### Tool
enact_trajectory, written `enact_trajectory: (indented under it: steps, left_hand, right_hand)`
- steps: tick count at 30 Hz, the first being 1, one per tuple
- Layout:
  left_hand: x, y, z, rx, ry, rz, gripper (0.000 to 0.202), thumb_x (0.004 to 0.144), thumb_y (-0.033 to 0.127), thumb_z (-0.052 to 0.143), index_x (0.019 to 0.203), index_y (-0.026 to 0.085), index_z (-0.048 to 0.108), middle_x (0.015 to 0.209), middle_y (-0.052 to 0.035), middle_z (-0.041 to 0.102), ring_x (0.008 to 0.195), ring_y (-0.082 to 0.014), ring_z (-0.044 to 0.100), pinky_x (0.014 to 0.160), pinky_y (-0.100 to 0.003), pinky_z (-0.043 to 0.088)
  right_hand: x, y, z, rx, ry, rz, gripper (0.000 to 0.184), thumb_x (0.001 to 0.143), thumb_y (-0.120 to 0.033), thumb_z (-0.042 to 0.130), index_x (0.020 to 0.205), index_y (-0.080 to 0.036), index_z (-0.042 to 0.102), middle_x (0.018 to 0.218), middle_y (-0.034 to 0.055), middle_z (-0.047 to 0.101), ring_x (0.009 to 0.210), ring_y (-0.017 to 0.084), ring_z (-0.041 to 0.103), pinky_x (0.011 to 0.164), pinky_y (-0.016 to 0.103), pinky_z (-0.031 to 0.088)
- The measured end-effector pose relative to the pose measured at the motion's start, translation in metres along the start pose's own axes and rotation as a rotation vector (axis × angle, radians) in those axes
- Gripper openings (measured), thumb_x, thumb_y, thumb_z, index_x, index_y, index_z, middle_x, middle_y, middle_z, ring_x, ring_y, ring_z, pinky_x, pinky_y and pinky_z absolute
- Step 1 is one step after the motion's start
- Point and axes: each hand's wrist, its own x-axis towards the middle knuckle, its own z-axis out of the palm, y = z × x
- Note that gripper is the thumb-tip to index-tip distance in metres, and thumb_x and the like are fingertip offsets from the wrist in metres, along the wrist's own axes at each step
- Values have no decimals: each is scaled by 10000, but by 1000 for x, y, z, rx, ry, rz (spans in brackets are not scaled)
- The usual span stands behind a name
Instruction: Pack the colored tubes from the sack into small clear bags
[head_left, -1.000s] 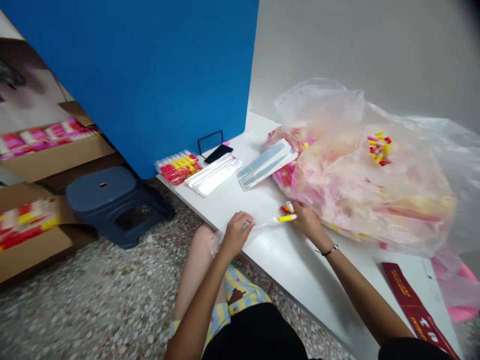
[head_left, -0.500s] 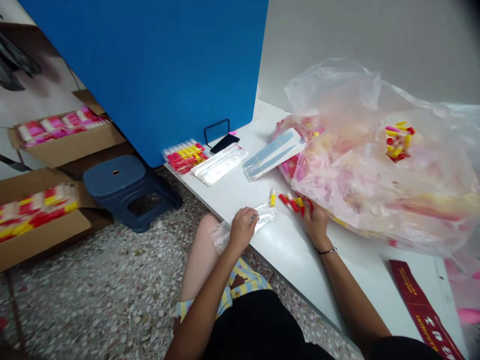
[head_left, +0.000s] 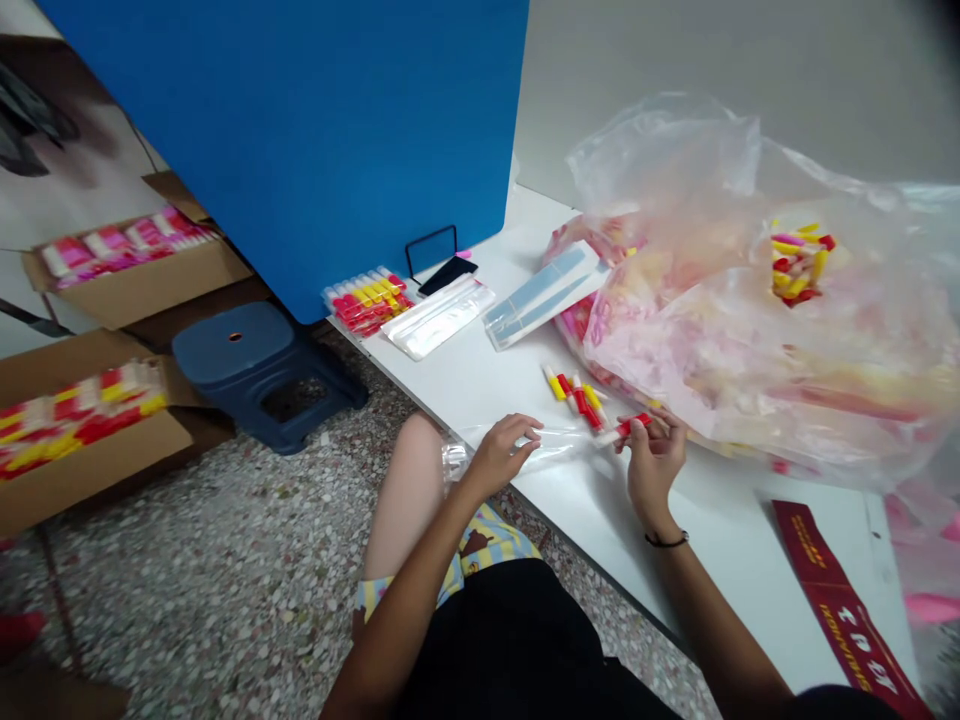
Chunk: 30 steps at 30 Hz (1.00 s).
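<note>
Red-capped tube [head_left: 634, 425] clamped in the grip of the right hand [head_left: 652, 465], left hand [head_left: 501, 456] pinching a clear plastic sleeve [head_left: 551, 445]

The tubes [head_left: 576, 395] are red and yellow.

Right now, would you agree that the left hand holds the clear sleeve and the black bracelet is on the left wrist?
No: the head view shows the bracelet on the right wrist; the left hand does hold the sleeve.

I'm holding a clear plastic sleeve [head_left: 559, 446] in my left hand [head_left: 504, 456], a red-capped tube [head_left: 634, 425] in my right hand [head_left: 654, 462], and loose red-and-yellow tubes [head_left: 576, 398] lie just beside the sleeve.
</note>
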Motion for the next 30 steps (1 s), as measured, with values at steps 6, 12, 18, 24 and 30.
enact_trajectory:
  steps: [6,12,18,24,30]
  left_hand:
    - [-3,3,-3,-16,-8,-7,106,911,229,523,833,177,572,1054,-88,630,1000,-192,582,872,-332,447]
    - [-4,2,-1,18,8,-2,92,903,224,537,839,179,585,1055,-87,639,1030,-200,576,887,-353,448]
    - [-6,4,-1,33,20,44,90,894,227,562,824,183,598,1111,-96,648,1155,-227,544,964,-401,418]
    - [-10,5,1,70,3,78,61,881,211,580,827,187,593,1106,-83,650,1084,-215,578,930,-389,412]
    - [-14,6,2,222,-48,65,63,891,241,573,849,200,595,1113,-57,651,1041,-204,581,915,-379,379]
  right_hand:
    - [-3,-1,-11,-134,-150,-75,199,771,-334,701,831,-178,593,832,39,640,629,141,625,566,296,532]
    - [-6,9,-31,-28,-211,219,360,680,-300,778,565,-179,459,762,26,627,775,194,676,666,294,526]
    - [-1,-6,-27,24,-179,232,547,711,-291,752,1189,-235,493,770,-5,648,634,146,629,501,220,446]
    - [-8,-10,-20,-111,-322,169,547,770,-332,689,1255,-235,455,708,-32,588,560,127,572,529,251,473]
    - [-14,-1,-18,-304,-545,252,376,842,-430,569,1129,-187,583,633,-31,516,515,127,518,516,268,458]
